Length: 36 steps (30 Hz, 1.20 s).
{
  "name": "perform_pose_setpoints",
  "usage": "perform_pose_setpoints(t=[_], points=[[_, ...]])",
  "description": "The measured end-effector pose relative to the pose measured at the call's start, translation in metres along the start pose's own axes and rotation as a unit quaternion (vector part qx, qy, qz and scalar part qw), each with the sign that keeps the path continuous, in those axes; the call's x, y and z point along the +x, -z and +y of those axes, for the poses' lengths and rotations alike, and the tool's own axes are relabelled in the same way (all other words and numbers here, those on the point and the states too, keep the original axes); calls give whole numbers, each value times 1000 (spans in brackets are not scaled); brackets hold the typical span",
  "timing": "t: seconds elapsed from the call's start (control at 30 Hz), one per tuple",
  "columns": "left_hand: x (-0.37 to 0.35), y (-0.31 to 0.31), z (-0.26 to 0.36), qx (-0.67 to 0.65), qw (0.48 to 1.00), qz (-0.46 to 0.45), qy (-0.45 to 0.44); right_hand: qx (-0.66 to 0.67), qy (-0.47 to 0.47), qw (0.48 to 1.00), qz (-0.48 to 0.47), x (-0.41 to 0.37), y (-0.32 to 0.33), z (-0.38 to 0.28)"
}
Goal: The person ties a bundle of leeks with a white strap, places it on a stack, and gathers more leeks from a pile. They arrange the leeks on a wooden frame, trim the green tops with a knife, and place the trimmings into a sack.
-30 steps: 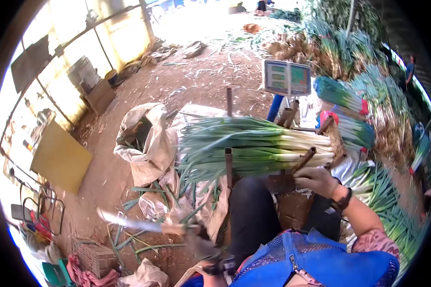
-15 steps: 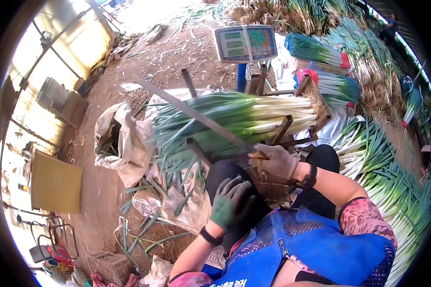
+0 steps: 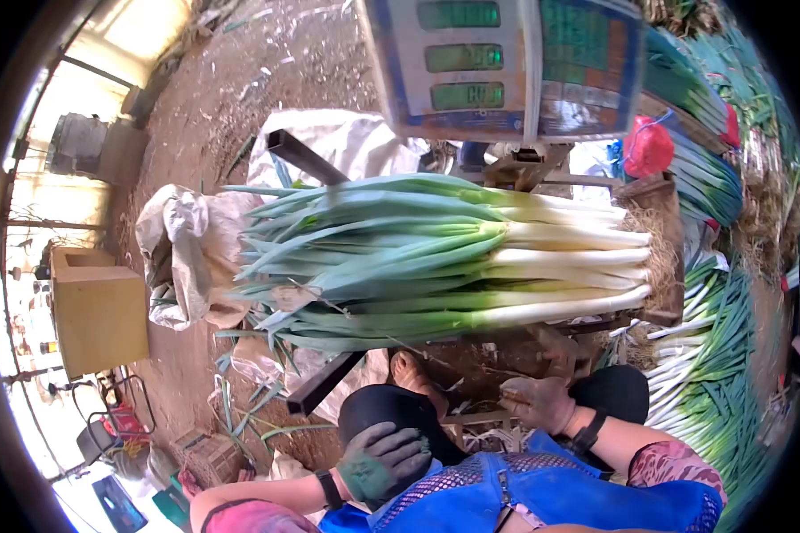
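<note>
A thick bundle of leeks lies sideways in a metal rack, green leaves to the left and white stems and roots to the right. My left hand, in a grey and green glove, lies on my knee with its fingers stretched out. Below the white stems, my gloved right hand is closed near my other knee. It gripped a long knife half a second ago; the blade cannot be made out now, and the handle is mostly hidden in the fist.
Behind the rack stands a scale display with lit green digits. A pale sack sits at the leaf end. Tied leek bundles and loose leeks are on the right. A yellowish box stands at the left.
The view has shifted, so the leeks and scale appear larger. The knife blade, earlier slanting across the leaves, no longer shows. My right hand is lower in view; my left stays on the knee.
</note>
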State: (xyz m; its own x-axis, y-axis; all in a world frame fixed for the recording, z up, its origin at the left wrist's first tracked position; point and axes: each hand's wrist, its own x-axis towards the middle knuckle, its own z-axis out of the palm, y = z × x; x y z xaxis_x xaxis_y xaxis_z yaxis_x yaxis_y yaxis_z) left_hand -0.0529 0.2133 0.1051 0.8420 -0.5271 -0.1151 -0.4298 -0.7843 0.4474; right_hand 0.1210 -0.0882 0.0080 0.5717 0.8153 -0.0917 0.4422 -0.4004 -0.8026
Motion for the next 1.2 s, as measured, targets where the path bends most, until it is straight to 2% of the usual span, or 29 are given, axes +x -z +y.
perform_pose_setpoints(t=[0.17, 0.3, 0.33, 0.43, 0.47, 0.57, 0.6, 0.7, 0.73, 0.77, 0.83, 0.93, 1.0, 1.1, 1.2], points=[[19, 18, -26, -104, 992, -66, 23, 84, -52, 994, -47, 34, 31, -19], [28, 32, -34, -139, 987, -71, 27, 89, -59, 992, -71, 19, 12, -11], [29, 34, -32, -150, 986, -67, 33, 15, 31, 994, -107, 7, 3, -2], [30, 41, -29, -168, 984, -56, 29, 22, 131, 987, -88, 14, -2, -5], [32, 45, -29, -174, 983, -60, 27, 99, -14, 990, -94, 17, -5, -14], [29, 54, -24, -177, 983, -51, 26, 9, 35, 996, -86, 11, -5, -24], [28, 59, -21, -188, 980, -51, 30, 74, -86, 989, -94, 16, 8, -45], [18, 61, -9, -201, 977, -58, 48, 25, -53, 996, -60, 3, 14, -73], [20, 65, -4, -197, 977, -59, 48, 67, -113, 986, -105, -5, 18, -85], [18, 66, 3, -208, 974, -66, 65, 23, -123, 981, -149, -12, 22, -97], [14, 62, 12, -221, 968, -72, 98, 16, -65, 994, -90, -15, 39, -130], [11, 62, 26, -193, 969, -73, 134, 0, -201, 951, -237, 4, 88, -192], [5, 62, 36, -163, 969, -87, 165, -12, -183, 954, -239, 9, 103, -223], [-12, 74, 49, -114, 960, -61, 247, -5, -176, 958, -225, 9, 114, -252], [-47, 103, 49, -144, 938, -77, 305, 0, -191, 961, -198, 16, 117, -282]])
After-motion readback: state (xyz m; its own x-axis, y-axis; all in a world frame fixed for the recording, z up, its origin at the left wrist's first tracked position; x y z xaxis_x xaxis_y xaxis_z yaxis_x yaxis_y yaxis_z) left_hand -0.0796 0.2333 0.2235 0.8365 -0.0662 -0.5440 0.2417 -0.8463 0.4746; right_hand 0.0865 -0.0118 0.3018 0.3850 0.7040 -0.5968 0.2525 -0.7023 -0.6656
